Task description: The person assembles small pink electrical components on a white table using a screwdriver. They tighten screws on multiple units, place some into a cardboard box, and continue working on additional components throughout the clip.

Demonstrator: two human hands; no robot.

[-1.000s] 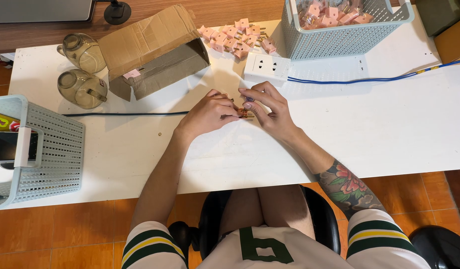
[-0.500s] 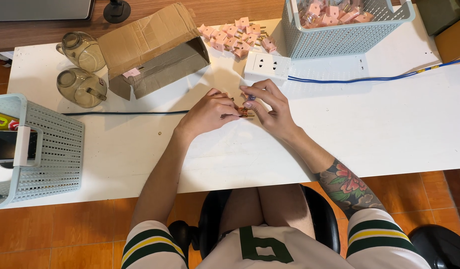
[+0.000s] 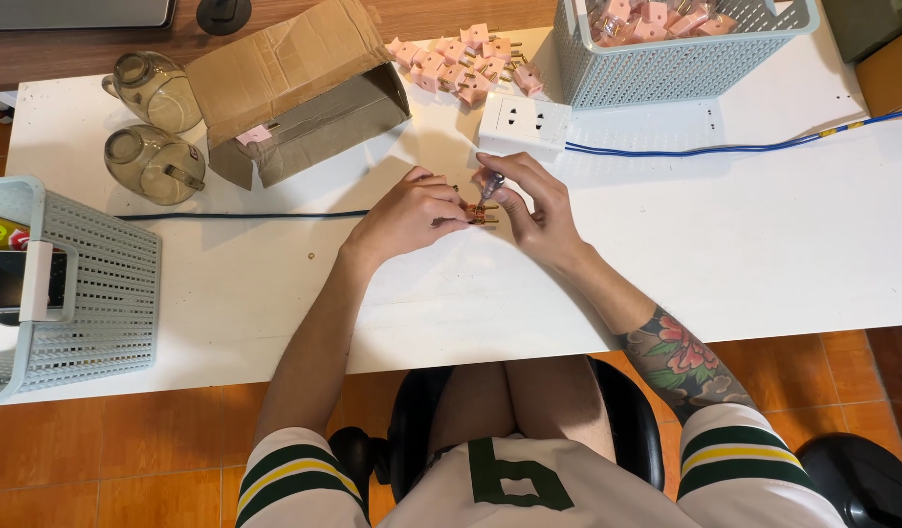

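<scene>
Little change since earlier frames: both hands remain together above desk (image 3: 764, 254), small shift only. Left hand (image 3: 407, 215) grip clamped on small pink plug (image 3: 478, 212) with brass prongs, at desk centre. Right hand (image 3: 529, 210) grip closed round thin screwdriver (image 3: 490, 188), tip at plug. White socket strip (image 3: 525, 125) just beyond hands; loose pink plugs (image 3: 465, 61) behind it; cardboard box (image 3: 294, 88) to left.

Two glass mugs (image 3: 155, 125), two plastic baskets (image 3: 79, 284), one cardboard box (image 3: 289, 83), one white socket strip (image 3: 525, 125)
</scene>
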